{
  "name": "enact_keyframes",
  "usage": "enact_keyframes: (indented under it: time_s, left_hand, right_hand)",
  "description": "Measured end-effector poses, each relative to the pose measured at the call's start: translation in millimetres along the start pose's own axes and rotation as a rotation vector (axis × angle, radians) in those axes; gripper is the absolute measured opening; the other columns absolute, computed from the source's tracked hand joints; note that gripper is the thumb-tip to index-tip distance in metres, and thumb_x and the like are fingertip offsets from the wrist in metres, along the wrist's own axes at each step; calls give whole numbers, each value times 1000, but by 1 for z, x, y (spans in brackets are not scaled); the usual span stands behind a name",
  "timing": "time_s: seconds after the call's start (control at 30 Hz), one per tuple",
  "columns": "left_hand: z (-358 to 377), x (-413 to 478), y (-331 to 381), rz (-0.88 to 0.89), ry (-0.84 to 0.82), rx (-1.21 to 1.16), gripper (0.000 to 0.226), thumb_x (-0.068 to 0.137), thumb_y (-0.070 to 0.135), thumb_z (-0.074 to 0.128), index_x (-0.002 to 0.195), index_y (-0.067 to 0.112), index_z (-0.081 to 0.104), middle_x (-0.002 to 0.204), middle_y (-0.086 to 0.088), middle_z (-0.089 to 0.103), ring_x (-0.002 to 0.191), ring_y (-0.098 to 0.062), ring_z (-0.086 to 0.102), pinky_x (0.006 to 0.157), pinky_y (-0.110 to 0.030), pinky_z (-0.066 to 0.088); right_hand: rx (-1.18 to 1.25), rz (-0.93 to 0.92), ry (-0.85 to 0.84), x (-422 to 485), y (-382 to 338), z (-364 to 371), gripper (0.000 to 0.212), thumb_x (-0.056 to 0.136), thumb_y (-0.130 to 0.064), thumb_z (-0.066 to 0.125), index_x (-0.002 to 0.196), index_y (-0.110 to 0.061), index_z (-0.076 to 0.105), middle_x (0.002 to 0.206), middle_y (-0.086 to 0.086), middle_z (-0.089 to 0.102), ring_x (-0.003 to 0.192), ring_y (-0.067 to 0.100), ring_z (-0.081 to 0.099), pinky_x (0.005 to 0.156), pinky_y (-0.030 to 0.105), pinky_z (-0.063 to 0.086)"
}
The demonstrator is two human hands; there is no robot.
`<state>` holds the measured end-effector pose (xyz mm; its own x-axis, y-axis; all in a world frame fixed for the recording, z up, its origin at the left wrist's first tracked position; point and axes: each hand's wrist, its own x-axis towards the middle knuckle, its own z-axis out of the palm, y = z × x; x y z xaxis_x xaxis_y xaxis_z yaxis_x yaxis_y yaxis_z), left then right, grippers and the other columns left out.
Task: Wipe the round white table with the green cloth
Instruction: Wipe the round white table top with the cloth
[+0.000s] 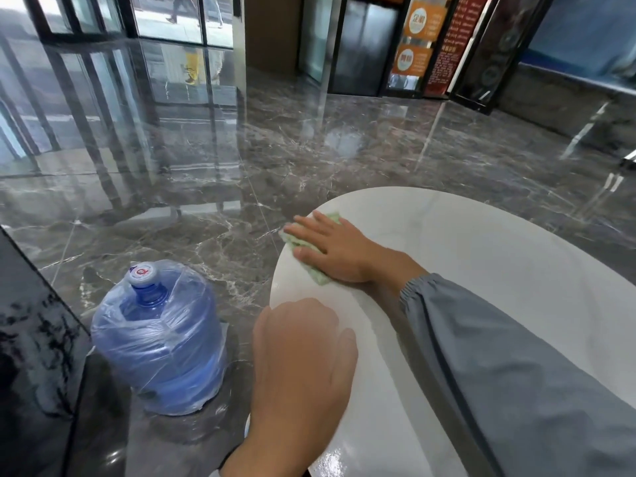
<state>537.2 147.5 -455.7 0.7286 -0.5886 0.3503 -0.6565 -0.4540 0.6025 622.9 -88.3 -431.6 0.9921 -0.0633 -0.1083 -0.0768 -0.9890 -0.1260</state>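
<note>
Green cloth (318, 275) pressed under flat right hand (330, 246).

1. I count one round white glossy table (481, 270).
2. One crumpled pale green cloth (318, 275).
3. Two bare hands: the left hand (303, 366) and the right hand (335, 251).
4. One large blue plastic water bottle (161, 342), wrapped in clear film.
5. One grey fabric sleeve (516, 373).

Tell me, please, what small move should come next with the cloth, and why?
Probably draw the right hand, with the green cloth under it, rightward across the round white table. Its straight fingers press the cloth flat at the table's left rim, so the stroke has nowhere further to go, while the broad top lies to the right.
</note>
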Motion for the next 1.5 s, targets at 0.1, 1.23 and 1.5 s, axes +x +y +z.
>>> enact_keyframes:
  time_s: [0.1,1.23,1.5]
  left_hand:
    - [0,0,-1,40,-60,107,30,99,52,36,106,31,56,112,15,51,116,-17,45,117,-55,30]
    - [-5,-3,16,126,-56,309,35,90,61,47,107,33,59,119,4,59,117,-31,50,103,-66,39]
    - [-10,0,20,101,-93,290,27,95,55,53,109,33,60,124,5,58,124,-30,49,109,-65,33]
  right_hand:
    - [36,212,35,16,18,-4,60,105,-66,20,162,-50,12,174,-14,5,161,19,-3,125,57,0]
    - [208,1258,121,-394,165,17,57,106,-56,18,162,-47,13,174,-11,-1,160,26,-6,123,61,-2]
    - [136,702,68,-205,43,16,58,106,-59,19,162,-48,8,174,-12,-1,160,25,-8,123,59,-6]
